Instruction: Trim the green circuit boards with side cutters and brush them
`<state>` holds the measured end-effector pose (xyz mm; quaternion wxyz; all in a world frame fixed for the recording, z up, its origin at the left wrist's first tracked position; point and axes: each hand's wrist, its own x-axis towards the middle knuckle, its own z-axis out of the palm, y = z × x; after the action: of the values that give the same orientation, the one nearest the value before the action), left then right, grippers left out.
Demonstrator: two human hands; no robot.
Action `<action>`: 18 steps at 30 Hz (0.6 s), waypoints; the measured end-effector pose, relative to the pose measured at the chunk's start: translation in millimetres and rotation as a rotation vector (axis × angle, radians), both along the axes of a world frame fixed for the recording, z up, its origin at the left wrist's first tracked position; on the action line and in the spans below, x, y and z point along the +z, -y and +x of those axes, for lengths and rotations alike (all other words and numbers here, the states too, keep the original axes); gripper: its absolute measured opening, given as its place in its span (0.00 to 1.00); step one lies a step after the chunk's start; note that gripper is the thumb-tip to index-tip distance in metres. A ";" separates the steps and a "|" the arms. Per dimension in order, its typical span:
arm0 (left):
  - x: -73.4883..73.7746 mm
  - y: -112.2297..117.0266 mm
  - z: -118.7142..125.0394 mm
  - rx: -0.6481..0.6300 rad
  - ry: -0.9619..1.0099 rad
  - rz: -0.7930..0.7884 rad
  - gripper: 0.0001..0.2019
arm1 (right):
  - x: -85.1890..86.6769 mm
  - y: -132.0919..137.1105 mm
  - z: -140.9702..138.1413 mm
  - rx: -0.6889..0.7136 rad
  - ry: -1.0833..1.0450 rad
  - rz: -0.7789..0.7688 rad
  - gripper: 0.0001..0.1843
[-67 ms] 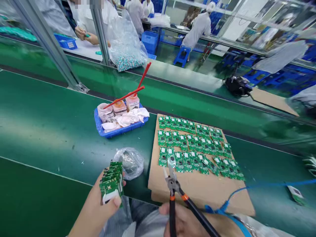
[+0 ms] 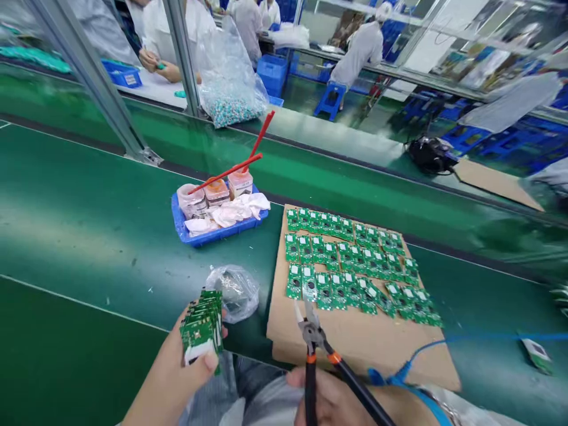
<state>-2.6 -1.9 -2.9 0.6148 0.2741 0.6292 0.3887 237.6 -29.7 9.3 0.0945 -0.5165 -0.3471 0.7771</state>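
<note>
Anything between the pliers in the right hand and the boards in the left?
Nothing visible blocks the gap between the pliers in the right hand and the stack of boards in the left hand. The plastic bag just beyond the stack looks to be lying on the table, lower down.

I'm holding a stack of green circuit boards point(image 2: 199, 324) in my left fingers point(image 2: 206, 362), clear plastic bag point(image 2: 242, 296) sitting just beside it on the green desk point(image 2: 89, 236). Right fingers point(image 2: 328, 389) are holding black-handled cutters point(image 2: 313, 335), jaws standing apart. Cardboard point(image 2: 355, 338) is lying on the desk, carrying three rows of similar boards point(image 2: 355, 258). Blue cord point(image 2: 488, 336) is running off right from my wrist point(image 2: 399, 403). Blue tray point(image 2: 213, 238) is sitting left of the cardboard, holding three jars point(image 2: 217, 195), white cloths point(image 2: 231, 213), two red sticks point(image 2: 239, 167). Co-worker point(image 2: 361, 52) in white is sitting far back.
</note>
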 end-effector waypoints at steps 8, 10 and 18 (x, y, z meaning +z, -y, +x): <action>22.6 2.7 14.4 -0.083 -0.030 -0.008 0.35 | 46.7 -62.1 20.1 0.278 0.304 0.949 0.41; 29.7 3.1 19.8 -0.080 -0.054 0.000 0.31 | 53.8 -70.2 15.0 0.375 0.555 1.278 0.41; 43.4 3.8 24.4 -0.249 -0.151 -0.028 0.24 | 51.0 -75.7 4.3 0.550 0.736 1.605 0.38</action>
<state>21.8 -5.7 40.5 0.6130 0.3701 0.6400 0.2789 241.9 46.0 60.2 0.1201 -0.4100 -0.9001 0.0857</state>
